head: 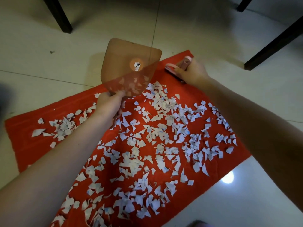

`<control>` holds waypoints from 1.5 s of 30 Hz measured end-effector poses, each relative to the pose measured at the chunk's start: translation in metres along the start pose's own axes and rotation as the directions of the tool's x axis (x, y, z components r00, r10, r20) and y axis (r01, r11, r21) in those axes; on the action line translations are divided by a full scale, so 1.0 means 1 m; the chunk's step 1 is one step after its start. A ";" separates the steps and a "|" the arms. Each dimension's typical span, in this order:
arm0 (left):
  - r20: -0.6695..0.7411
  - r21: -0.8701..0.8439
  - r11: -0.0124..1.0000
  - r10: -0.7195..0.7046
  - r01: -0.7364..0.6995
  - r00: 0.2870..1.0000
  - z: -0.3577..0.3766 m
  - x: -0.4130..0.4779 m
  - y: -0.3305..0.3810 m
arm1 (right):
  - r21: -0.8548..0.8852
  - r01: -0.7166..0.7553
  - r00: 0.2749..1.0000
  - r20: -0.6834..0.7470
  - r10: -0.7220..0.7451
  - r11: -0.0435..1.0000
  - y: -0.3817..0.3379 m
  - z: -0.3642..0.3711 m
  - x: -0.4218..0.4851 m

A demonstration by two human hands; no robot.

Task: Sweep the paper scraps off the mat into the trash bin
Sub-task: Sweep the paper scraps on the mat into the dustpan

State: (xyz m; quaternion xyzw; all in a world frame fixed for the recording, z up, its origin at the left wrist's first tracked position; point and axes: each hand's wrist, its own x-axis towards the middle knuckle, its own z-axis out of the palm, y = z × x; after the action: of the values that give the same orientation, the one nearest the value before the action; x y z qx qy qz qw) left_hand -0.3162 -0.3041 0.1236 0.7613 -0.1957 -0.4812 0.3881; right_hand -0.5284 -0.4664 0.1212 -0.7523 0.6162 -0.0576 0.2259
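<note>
Head view looks down over both your forearms at a red rectangular cloth mat (pixel 29 149) spread on a pale tiled floor (pixel 49 66). Torn white paper scraps with faint blue marks (pixel 131 164) lie all over the mat, thickest through its middle and near end, with a smaller cluster toward its left corner. Your left hand (pixel 109 104) hangs over the mat's far-left edge with its fingers wrapped round the narrow lower end of a translucent brown plastic dustpan (pixel 131 63). The pan is lifted off the mat and tipped up, its broad end reaching past the mat's far edge over the floor, and a small white sticker sits at its centre. Pale scraps show in its lower part; you cannot tell whether they lie in the pan or are seen through it. Your right hand (pixel 191 72) is at the mat's far corner, fingers curled round a small pink hand brush with dark bristles (pixel 172 68) that lies low against the mat there. Beyond the mat stand dark furniture legs, one at far left (pixel 60 15) and one at far right (pixel 275 41). Off the mat's right edge, a round spot of light (pixel 227 177) glints on the tile.
</note>
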 end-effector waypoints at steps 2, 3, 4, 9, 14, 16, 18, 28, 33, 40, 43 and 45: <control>0.004 0.008 1.000 0.005 -0.005 1.000 0.000 -0.001 -0.002 | -0.001 0.050 0.998 0.046 -0.050 0.999 0.000 -0.003 -0.011; 0.004 0.017 1.000 0.007 -0.007 1.000 0.000 -0.001 -0.002 | 0.029 0.062 0.995 0.082 -0.064 0.998 0.001 -0.007 -0.018; 0.004 0.023 1.000 0.008 -0.008 1.000 -0.001 -0.002 -0.001 | 0.083 0.068 0.990 0.122 -0.078 0.994 0.001 -0.011 -0.027; 0.002 0.021 1.000 0.021 -0.021 1.000 -0.003 -0.005 0.005 | 0.253 0.108 0.992 0.042 -0.123 0.961 0.005 -0.043 -0.063; 0.012 0.032 0.999 0.024 -0.024 1.000 -0.004 -0.007 0.006 | 0.161 0.038 0.994 -0.110 -0.021 0.986 0.012 -0.040 -0.042; 0.016 0.033 0.999 0.022 -0.023 1.000 -0.004 -0.007 0.004 | 0.111 0.026 0.986 -0.167 -0.007 0.993 0.011 -0.029 -0.023; 0.012 0.041 0.999 0.016 -0.017 1.000 -0.004 -0.006 0.003 | 0.110 0.010 0.984 -0.180 0.010 0.994 0.004 -0.020 -0.008; 0.004 0.001 1.000 0.012 -0.012 1.000 -0.006 -0.005 -0.004 | 0.070 0.156 0.965 0.201 -0.167 0.985 -0.018 -0.009 -0.026; -0.018 -0.003 1.000 0.028 -0.028 0.999 -0.014 -0.002 0.000 | 0.129 0.217 0.966 0.112 -0.231 0.968 -0.002 -0.031 -0.063; -0.031 -0.009 1.000 0.015 -0.015 0.999 -0.019 -0.001 0.001 | 0.114 0.078 0.983 -0.175 -0.057 0.990 -0.018 -0.013 0.001; -0.038 -0.018 1.000 0.011 -0.012 0.999 -0.021 0.000 -0.001 | 0.096 0.003 0.994 -0.106 0.007 0.995 -0.025 -0.001 0.025; -0.041 -0.032 0.999 0.008 -0.010 0.999 -0.022 0.001 -0.003 | 0.041 0.017 1.000 -0.023 -0.016 0.999 -0.029 0.007 0.030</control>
State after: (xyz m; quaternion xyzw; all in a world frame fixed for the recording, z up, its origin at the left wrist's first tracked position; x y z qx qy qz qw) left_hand -0.2964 -0.2944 0.1258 0.7637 -0.1835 -0.4670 0.4062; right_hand -0.4924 -0.4895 0.1214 -0.7517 0.6112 -0.0807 0.2340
